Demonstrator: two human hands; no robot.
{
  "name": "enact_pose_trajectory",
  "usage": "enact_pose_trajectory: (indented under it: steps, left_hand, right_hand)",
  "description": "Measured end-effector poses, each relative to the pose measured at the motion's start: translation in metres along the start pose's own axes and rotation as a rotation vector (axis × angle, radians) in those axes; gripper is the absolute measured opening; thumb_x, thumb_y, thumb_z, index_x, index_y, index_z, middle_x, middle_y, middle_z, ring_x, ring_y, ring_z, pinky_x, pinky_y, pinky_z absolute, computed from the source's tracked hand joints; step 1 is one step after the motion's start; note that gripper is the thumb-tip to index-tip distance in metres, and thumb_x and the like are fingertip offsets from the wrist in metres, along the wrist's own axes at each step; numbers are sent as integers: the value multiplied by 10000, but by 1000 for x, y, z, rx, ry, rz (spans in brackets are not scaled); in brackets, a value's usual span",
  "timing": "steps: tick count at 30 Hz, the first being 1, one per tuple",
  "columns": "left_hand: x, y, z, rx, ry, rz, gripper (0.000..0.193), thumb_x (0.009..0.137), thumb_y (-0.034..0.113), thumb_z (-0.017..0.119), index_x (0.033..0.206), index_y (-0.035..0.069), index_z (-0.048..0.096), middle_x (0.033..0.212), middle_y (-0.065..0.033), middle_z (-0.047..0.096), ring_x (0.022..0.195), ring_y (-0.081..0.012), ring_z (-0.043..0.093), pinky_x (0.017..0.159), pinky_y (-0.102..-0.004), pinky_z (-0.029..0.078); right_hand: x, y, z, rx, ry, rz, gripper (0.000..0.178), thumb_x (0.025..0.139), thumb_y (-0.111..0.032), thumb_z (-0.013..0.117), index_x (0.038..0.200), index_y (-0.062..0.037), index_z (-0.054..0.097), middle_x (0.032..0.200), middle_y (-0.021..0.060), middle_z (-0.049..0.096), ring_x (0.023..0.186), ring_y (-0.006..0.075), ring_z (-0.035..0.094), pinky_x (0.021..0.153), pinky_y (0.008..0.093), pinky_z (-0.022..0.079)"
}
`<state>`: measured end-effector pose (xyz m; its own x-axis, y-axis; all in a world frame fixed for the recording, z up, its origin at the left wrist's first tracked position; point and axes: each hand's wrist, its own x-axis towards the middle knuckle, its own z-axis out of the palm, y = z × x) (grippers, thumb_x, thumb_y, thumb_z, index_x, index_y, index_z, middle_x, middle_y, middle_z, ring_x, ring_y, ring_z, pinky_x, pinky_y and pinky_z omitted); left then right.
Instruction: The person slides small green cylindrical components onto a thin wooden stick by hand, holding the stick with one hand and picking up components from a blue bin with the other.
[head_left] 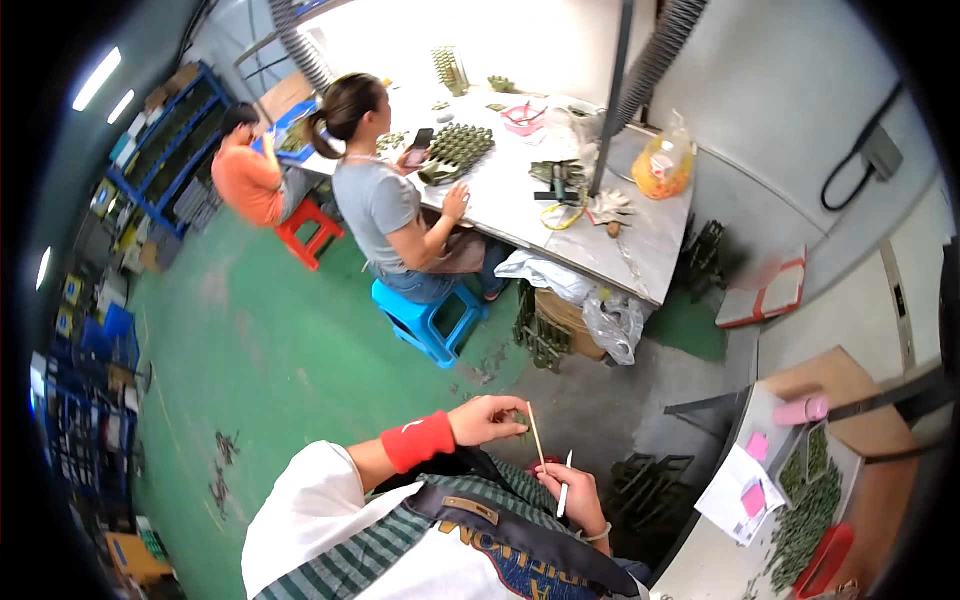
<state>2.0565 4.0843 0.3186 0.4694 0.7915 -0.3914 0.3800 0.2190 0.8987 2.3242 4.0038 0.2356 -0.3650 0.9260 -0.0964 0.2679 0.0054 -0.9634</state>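
My left hand (488, 420), with a red band at the wrist, is closed in a pinch on a small dark green piece (522, 419), mostly hidden by the fingers. My right hand (578, 490) grips a thin wooden stick (536, 435), its upper end close by my left fingertips. A slim white pen-like tool (567, 482) also sticks out of my right hand; its exact kind is unclear. Both hands are held in front of my body, over my striped apron (400, 530).
At right, a side table (690, 560) carries a heap of small green pieces (805, 510), a paper sheet (738, 495) and a pink bottle (800, 411). Dark green racks (650, 490) stand beside me. Ahead, a person on a blue stool (425, 320) sits at a white workbench (640, 250); another sits farther left.
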Motion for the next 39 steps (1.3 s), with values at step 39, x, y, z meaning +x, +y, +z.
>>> enact_pose_trajectory:
  steps: [39]
  left_hand:
    - [-232, -228, -277, -10, 490, -4, 195, 1016, 182, 671, 1154, 56, 726, 901, -90, 747, 754, -169, 712, 712, -323, 570]
  right_hand:
    - [160, -8, 268, 86, -77, 302, 269, 1060, -168, 599, 1139, 54, 730, 1009, 102, 771, 908, 158, 726, 822, 327, 573]
